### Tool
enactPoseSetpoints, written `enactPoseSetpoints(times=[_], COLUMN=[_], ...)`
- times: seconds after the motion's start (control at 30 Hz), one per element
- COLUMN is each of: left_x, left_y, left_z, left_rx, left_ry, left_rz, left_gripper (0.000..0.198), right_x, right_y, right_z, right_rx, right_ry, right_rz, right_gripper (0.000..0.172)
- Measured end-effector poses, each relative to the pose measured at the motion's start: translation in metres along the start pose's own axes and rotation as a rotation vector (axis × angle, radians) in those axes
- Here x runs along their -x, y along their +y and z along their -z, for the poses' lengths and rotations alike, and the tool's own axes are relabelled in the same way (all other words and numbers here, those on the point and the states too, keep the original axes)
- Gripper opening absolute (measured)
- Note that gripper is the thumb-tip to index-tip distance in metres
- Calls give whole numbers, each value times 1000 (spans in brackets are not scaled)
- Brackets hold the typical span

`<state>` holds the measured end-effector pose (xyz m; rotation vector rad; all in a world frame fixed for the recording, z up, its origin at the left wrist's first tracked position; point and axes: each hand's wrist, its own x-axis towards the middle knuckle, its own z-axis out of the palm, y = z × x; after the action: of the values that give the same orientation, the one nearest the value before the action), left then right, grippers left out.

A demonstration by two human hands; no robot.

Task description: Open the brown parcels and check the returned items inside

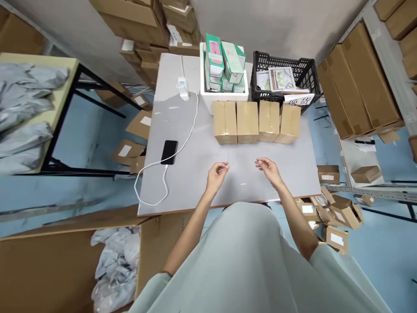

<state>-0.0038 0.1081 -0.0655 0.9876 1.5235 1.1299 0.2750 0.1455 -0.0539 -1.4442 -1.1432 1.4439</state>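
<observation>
My left hand [217, 174] hovers above the grey table [195, 182], fingers loosely curled with a small gap at the thumb and nothing visible in them. To its right, my right hand [269, 170] is held out over the same tabletop, fingers slightly apart and holding nothing. Beyond both hands, several closed brown cardboard boxes stand in a row; the leftmost box [225, 122] is closest to my left hand, and the rightmost box [289, 124] is nearest my right. Neither hand touches a box.
Behind the boxes stand a white bin [208, 100] of green-and-white cartons and a black crate [276, 58]. A phone [169, 152] with a white cable [187, 137] lies at the left. A large carton [48, 269] of grey bags sits front left; shelving [368, 165] stands right.
</observation>
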Motion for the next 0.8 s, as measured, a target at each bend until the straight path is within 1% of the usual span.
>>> enactPoseSetpoints(times=[0.07,0.1,0.17,0.23,0.33,0.4,0.47,0.57,0.7,0.8], left_x=[-15,-22,-34,-44,-57,-66,-75,-93,-126,-151], left_y=[5,8,13,19,27,32,36,41,43,36], left_z=[-1,-5,-18,-37,-72,-100,-132,-185,-260,-306], left_rx=[0,7,26,36,24,2,-23,-55,-95,-133], left_ry=[-61,-92,-147,-197,-260,-311,-366,-443,-495,-510], left_rz=[-8,-17,-39,-64,-97,-114,-127,-137,-88,-42], left_gripper=[46,45,42,37,29,26,28,41,69,78], right_x=[-1,-1,-1,-3,-8,-14,-22,-44,-96,-141], right_y=[-3,-4,-5,-6,-6,-6,-2,7,16,16], right_z=[-12,-14,-10,2,35,63,93,137,186,210], right_rx=[-14,-22,-33,-31,-21,-22,-26,-15,63,119], right_ry=[17,26,53,100,197,256,303,371,476,529], right_rz=[-2,-5,-13,-24,-29,-21,-11,4,47,55], right_gripper=[57,57,55,53,52,51,52,56,63,66])
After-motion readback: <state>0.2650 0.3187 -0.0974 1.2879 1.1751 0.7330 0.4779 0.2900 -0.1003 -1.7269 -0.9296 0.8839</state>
